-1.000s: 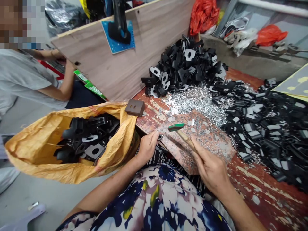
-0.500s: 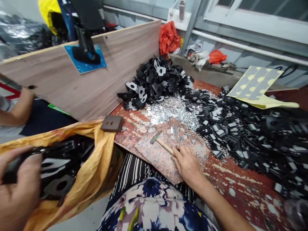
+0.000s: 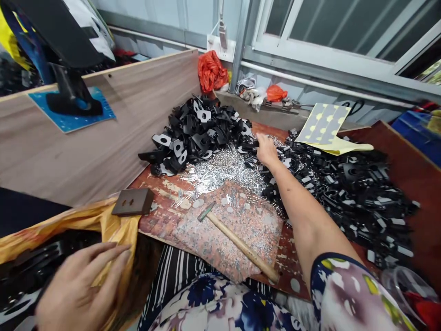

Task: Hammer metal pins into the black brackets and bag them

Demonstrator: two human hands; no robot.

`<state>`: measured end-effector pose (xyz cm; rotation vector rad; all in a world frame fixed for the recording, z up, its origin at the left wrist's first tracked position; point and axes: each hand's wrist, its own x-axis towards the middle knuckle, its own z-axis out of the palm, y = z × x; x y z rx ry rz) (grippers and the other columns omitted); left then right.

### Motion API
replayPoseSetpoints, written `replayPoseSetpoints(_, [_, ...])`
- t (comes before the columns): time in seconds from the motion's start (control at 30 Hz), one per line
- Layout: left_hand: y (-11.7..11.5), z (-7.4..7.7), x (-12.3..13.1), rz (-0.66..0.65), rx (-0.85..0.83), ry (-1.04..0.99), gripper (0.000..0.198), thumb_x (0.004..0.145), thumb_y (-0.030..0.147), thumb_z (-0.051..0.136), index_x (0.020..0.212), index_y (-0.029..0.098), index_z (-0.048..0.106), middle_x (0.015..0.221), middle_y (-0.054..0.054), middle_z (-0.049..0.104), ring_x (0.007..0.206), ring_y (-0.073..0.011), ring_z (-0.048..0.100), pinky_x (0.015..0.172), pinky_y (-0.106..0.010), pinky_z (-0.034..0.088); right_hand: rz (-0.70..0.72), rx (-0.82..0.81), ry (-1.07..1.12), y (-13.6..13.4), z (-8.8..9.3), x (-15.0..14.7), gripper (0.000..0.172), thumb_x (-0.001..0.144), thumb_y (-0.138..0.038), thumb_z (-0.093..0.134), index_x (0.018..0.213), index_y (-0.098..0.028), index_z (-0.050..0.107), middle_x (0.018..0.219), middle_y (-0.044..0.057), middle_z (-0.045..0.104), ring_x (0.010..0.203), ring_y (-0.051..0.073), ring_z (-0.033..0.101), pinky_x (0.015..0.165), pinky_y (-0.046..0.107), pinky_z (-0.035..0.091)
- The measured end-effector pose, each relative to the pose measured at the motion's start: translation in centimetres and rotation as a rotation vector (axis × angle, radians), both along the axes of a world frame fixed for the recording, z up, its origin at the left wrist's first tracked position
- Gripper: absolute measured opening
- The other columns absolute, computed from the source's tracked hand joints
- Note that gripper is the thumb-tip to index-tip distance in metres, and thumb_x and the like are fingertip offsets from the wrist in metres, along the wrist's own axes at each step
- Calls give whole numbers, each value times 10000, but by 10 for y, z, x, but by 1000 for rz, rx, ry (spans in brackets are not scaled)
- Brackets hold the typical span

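My right hand (image 3: pixel 266 149) reaches far across the table and rests on small black plastic pieces (image 3: pixel 347 184), its fingers curled around one of them. My left hand (image 3: pixel 81 282) hovers low at the left with fingers spread and nothing in it, just above the yellow sack (image 3: pixel 103 220) that holds black parts (image 3: pixel 31 271). A wooden-handled hammer (image 3: pixel 237 241) lies let go on the speckled stone slab (image 3: pixel 241 225) before me. Several shiny metal pins (image 3: pixel 220 168) are heaped beyond the slab, next to a pile of bigger black-and-white parts (image 3: pixel 196 133).
A wooden board (image 3: pixel 110 124) walls off the left side. A dark block (image 3: pixel 132 202) sits at the table's near left corner. Yellow sheets (image 3: pixel 329 128) lie at the back right, orange bags (image 3: pixel 211 71) by the window wall. My floral lap (image 3: pixel 220 303) is at the bottom.
My right hand has left the hammer on the slab and stretched out to the black pieces. My left hand has let go of a black part at the sack and opened. The view rose.
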<state>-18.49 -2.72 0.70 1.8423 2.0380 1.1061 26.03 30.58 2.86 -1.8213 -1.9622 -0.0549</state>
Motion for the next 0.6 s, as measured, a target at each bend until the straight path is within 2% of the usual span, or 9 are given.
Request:
replayPoseSetpoints(0.1, [0,3,36,-173,-199,-223,177,856,450,702,858,297,792,963,-54,748,907,-282,684,889,-372,515,30,-65,21,0,0,5,263,803,-148,682,1057,-200,729,1019,80,741,985,261,643,915,396,513])
replayPoseSetpoints(0.17, [5,3,58,-253,-371,-481,222,860,476,718,866,268,798,955,-68,759,926,-287,687,848,-351,527,53,-50,32,-26,-2,4,128,828,-197,696,952,-211,725,919,54,735,921,238,655,874,370,517])
replayPoseSetpoints(0.23, [14,3,79,-257,-516,-768,289,852,505,738,967,248,800,934,-78,762,865,-265,679,792,-340,537,97,-13,43,-71,-8,-6,95,894,-225,655,964,-220,720,985,53,740,962,218,663,895,360,520])
replayPoseSetpoints(0.3, [25,4,100,-254,-634,-1059,438,835,522,762,1180,252,752,970,-87,763,806,-234,668,723,-323,547,209,21,64,-129,-19,-24,130,955,-240,607,1019,-259,718,1085,22,744,1043,177,664,939,329,532])
replayPoseSetpoints(0.4, [39,6,129,-281,-748,-1364,646,793,529,808,1364,274,647,1097,-107,742,824,-225,678,631,-295,559,684,132,199,-218,-42,-60,235,1004,-168,517,974,-269,727,1003,-12,771,972,130,697,925,311,584])
replayPoseSetpoints(0.43, [41,6,137,-290,-781,-1401,620,768,519,835,1309,256,684,1075,-102,736,812,-218,676,603,-280,556,761,141,205,-242,-49,-70,198,996,-187,551,962,-263,730,1013,-10,776,992,135,702,933,313,594])
replayPoseSetpoints(0.5, [42,4,149,-301,-846,-1404,444,728,479,882,1048,191,774,920,-69,712,740,-182,651,547,-242,525,818,117,213,-277,-56,-78,186,984,-192,572,1022,-257,742,1070,9,784,1039,160,707,936,339,610])
replayPoseSetpoints(0.57, [38,0,154,-307,-898,-1390,355,700,447,911,827,150,763,773,-40,663,699,-162,631,518,-217,486,802,5,256,-291,-53,-68,231,979,-186,580,1118,-280,738,1154,1,777,1073,169,710,953,371,615])
replayPoseSetpoints(0.6, [35,-2,154,-296,-905,-1392,356,692,447,918,800,148,757,741,-32,653,704,-165,636,520,-215,477,765,-59,289,-291,-48,-56,271,978,-174,578,1162,-302,731,1179,-15,772,1078,166,713,964,385,615])
